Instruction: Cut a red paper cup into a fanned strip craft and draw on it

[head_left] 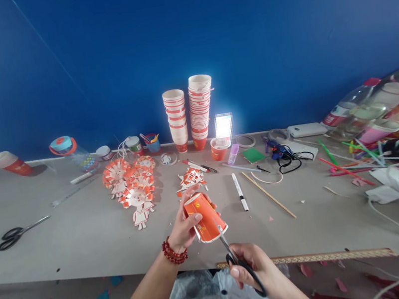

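Observation:
My left hand point(185, 225), a red bead bracelet at its wrist, is wrapped round an orange paper cup point(207, 217). The cup lies tilted, its wide rim toward me. My right hand point(253, 264) grips black-handled scissors point(228, 246), and their blade tips meet the cup's rim on its right side. Whether the blades have cut into the paper I cannot tell. Just beyond the cup lies a small heap of orange and white paper cutouts point(191, 178). To the left are several paper dolls with curled orange fringes point(137, 200).
Two tall stacks of paper cups point(178, 122) stand by the blue wall. A white marker point(240, 192) and a wooden stick point(269, 195) lie to the right. Other scissors point(23, 232) rest at left. Bottles, straws and a white cable point(397, 229) crowd the right side.

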The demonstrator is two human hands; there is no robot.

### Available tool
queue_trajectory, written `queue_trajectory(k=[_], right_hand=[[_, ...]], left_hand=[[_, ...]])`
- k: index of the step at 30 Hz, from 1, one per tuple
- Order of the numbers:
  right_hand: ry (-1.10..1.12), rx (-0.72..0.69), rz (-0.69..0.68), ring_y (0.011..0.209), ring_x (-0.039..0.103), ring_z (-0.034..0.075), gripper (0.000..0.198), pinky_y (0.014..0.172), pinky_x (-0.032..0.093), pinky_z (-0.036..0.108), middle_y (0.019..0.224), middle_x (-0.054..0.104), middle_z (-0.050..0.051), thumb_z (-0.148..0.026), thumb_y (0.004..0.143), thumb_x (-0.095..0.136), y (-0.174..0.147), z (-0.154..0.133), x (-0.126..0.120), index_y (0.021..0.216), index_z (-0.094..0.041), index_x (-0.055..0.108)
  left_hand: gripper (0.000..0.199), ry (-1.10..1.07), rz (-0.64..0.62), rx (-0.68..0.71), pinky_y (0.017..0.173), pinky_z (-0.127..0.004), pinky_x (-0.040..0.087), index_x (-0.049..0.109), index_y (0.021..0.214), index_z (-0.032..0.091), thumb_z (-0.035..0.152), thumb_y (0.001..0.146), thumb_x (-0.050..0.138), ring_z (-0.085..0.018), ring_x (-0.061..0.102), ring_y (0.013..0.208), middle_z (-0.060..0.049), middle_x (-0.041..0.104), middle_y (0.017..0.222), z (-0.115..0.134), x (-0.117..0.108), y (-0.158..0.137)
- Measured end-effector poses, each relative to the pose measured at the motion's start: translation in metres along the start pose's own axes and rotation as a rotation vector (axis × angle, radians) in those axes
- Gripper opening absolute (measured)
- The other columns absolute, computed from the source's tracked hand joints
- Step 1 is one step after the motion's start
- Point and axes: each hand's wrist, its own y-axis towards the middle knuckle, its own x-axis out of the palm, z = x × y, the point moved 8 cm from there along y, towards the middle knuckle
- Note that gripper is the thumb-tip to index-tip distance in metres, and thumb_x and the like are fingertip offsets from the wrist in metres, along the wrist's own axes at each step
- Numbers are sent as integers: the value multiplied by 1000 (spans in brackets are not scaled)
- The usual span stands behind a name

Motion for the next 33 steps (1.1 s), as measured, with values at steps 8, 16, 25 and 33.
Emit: queue_trajectory(k=[8, 16, 25, 33], right_hand=[[24, 4, -11, 47, 44, 10, 64, 45, 30, 20, 54, 43, -4, -80, 70, 58, 1, 5, 1, 66, -17, 47], [35, -11, -24, 47, 45, 10, 64, 45, 32, 20, 54, 46, -3, -80, 71, 57, 2, 1, 2, 67, -16, 49], [25, -1, -17, 48, 46, 11, 66, 46, 32, 20, 54, 46, -2, -82, 70, 57, 1, 2, 1, 66, -17, 49], [9, -13, -4, 49, 48, 12, 65, 47, 33, 21, 55, 48, -2, -80, 72, 57, 2, 2, 0, 67, -16, 51]], left_hand=[[69, -14, -5, -1, 92, -48, 52, 44, 130, 29, 35, 71, 79, -26, 60, 106, -7, 58, 116, 1, 2, 0], [68, -15, -13, 0, 90, -47, 52, 44, 129, 28, 35, 71, 78, -25, 60, 103, -6, 58, 110, 1, 3, 1], [65, -46, -9, -1, 90, -45, 53, 44, 129, 30, 32, 73, 77, -24, 60, 103, -6, 58, 113, 0, 1, 1], [64, -46, -10, -6, 90, -45, 53, 45, 129, 29, 30, 73, 77, -24, 60, 103, -6, 58, 113, 0, 1, 0]])
